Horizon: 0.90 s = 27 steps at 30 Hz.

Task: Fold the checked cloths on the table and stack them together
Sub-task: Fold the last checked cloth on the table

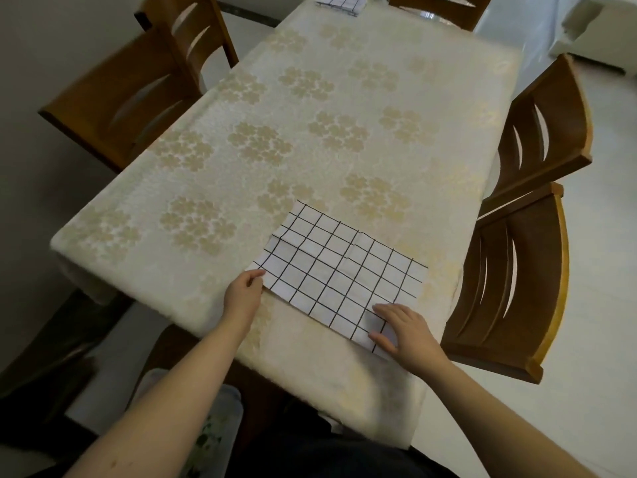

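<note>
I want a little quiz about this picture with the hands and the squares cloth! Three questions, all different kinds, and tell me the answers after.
1. True or false: the checked cloth near the hands lies flat on the table.
2. Which hand pinches the cloth's corner? A) left hand B) right hand C) neither
3. Fill in: more checked cloth lies at the table's ____ end.

Key
1. True.
2. A. The right hand rests flat on the cloth's near corner.
3. Far, at the top edge of the picture.
</note>
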Each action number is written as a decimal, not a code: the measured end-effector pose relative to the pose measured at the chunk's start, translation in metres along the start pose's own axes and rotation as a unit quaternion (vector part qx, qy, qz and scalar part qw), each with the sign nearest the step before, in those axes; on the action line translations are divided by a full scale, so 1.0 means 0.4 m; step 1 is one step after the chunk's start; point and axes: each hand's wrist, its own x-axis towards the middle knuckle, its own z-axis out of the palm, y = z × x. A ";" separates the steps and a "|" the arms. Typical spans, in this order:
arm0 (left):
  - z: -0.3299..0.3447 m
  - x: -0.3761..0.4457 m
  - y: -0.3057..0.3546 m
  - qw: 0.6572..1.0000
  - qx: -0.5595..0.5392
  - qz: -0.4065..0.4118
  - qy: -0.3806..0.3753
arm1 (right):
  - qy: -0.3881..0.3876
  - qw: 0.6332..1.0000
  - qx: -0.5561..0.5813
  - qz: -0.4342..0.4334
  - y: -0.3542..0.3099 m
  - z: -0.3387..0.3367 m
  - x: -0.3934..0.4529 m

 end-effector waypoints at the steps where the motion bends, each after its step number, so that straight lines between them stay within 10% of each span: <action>1: -0.002 0.000 0.002 1.000 -0.003 -0.003 -0.002 | -0.010 1.000 -0.009 -0.001 -0.015 0.001 0.020; 17: 0.007 -0.121 0.073 0.978 0.089 0.191 -0.002 | -0.100 0.992 -0.074 -0.026 -0.113 0.052 0.195; 27: 0.088 -0.251 0.088 0.839 0.188 0.493 -0.131 | 0.047 0.978 0.178 0.102 -0.054 -0.012 0.163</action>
